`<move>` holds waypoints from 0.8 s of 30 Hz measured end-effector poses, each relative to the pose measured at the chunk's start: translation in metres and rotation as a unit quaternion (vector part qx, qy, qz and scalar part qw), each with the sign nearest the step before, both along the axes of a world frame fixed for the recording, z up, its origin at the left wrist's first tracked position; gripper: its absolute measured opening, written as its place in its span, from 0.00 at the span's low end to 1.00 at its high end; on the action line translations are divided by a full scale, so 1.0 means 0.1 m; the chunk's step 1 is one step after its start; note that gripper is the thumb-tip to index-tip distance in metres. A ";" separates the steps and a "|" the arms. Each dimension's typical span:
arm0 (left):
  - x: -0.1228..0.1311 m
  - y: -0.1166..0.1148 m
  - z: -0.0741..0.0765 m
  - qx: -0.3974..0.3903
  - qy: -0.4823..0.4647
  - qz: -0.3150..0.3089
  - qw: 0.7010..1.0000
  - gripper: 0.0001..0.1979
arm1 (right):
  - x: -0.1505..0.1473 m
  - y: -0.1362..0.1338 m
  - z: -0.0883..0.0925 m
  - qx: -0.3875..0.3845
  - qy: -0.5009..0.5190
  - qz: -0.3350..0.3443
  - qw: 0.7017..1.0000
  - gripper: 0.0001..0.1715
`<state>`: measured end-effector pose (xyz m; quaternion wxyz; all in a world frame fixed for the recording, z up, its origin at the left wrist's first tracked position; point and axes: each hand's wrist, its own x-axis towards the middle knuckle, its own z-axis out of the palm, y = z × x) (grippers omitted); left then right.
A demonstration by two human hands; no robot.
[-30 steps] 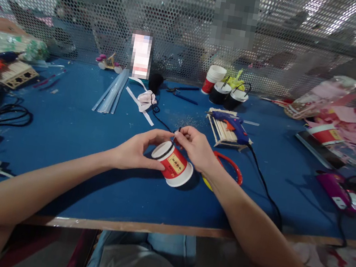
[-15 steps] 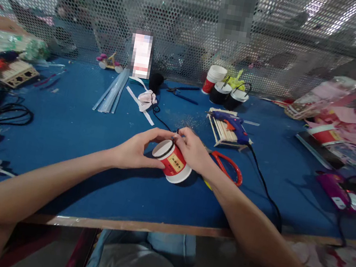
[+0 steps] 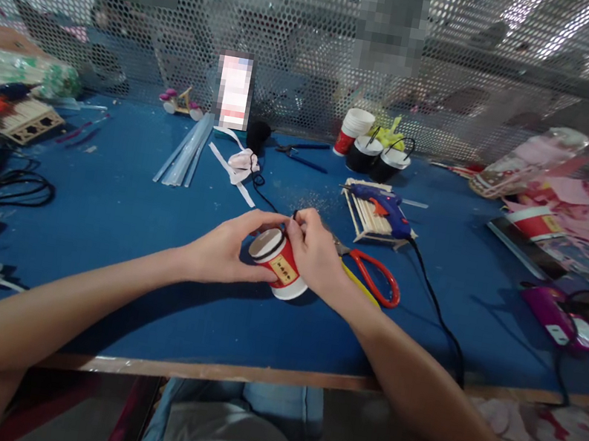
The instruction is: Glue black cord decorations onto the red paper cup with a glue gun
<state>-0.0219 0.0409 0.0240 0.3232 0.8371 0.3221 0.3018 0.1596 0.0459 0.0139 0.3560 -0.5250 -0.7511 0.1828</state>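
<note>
Between thumb and fingers of the left hand (image 3: 225, 248), parted to its width, a red paper cup (image 3: 284, 270) is held tilted over the table (image 3: 230, 338), at nine o'clock from the scissors (image 3: 361, 256); black cord (image 3: 270, 204) is pinched by the right hand (image 3: 317, 251).

Blue worktable (image 3: 104, 211), perforated metal screen (image 3: 307, 42) behind, bright light strips (image 3: 573, 30) beyond

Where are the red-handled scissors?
Scissors lie right of centre in the head view, on the blue table between the right hand and the glue gun cord.
</note>
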 end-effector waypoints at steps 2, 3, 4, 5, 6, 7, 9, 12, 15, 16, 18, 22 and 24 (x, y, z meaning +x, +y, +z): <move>0.02 -0.02 0.01 -0.023 0.010 0.034 0.999 0.36 | -0.02 -0.02 0.00 0.003 -0.018 -0.016 1.000 0.09; 0.02 -0.03 0.00 -0.040 0.015 0.047 0.998 0.36 | -0.03 -0.03 0.00 0.004 -0.025 -0.021 0.999 0.10; 0.03 -0.04 0.00 -0.057 0.016 0.056 0.997 0.35 | -0.03 -0.04 0.01 0.004 -0.030 -0.025 0.999 0.10; 0.03 -0.05 -0.01 -0.075 0.015 0.060 0.995 0.34 | -0.04 -0.04 0.01 0.005 -0.033 -0.026 0.999 0.10; 0.04 -0.05 -0.01 -0.090 0.009 0.059 0.994 0.32 | -0.04 -0.05 0.02 0.006 -0.035 -0.026 0.999 0.10; 0.04 -0.05 -0.02 -0.103 0.000 0.055 0.993 0.31 | -0.04 -0.05 0.03 0.009 -0.033 -0.026 0.999 0.10; 0.04 -0.05 -0.03 -0.123 -0.022 0.043 0.991 0.31 | -0.04 -0.06 0.07 0.025 -0.019 -0.025 0.999 0.09; 0.03 -0.04 -0.05 -0.141 -0.048 0.024 0.989 0.31 | -0.02 -0.07 0.12 0.052 0.014 -0.019 0.998 0.09; 0.04 -0.03 -0.07 -0.142 -0.071 0.011 0.987 0.30 | -0.02 -0.07 0.14 0.063 0.028 -0.016 0.998 0.08; 0.04 -0.03 -0.08 -0.142 -0.081 0.009 0.986 0.30 | -0.02 -0.07 0.14 0.063 0.026 -0.016 0.998 0.08; 0.04 -0.02 -0.10 -0.144 -0.097 0.004 0.985 0.30 | -0.03 -0.07 0.12 0.053 0.020 -0.015 0.998 0.08; 0.04 -0.01 -0.12 -0.145 -0.103 -0.006 0.984 0.30 | -0.04 -0.05 0.08 0.026 0.002 -0.004 1.000 0.08; 0.04 -0.01 -0.12 -0.139 -0.099 -0.012 0.985 0.30 | -0.04 -0.05 0.07 0.024 -0.010 0.000 1.000 0.08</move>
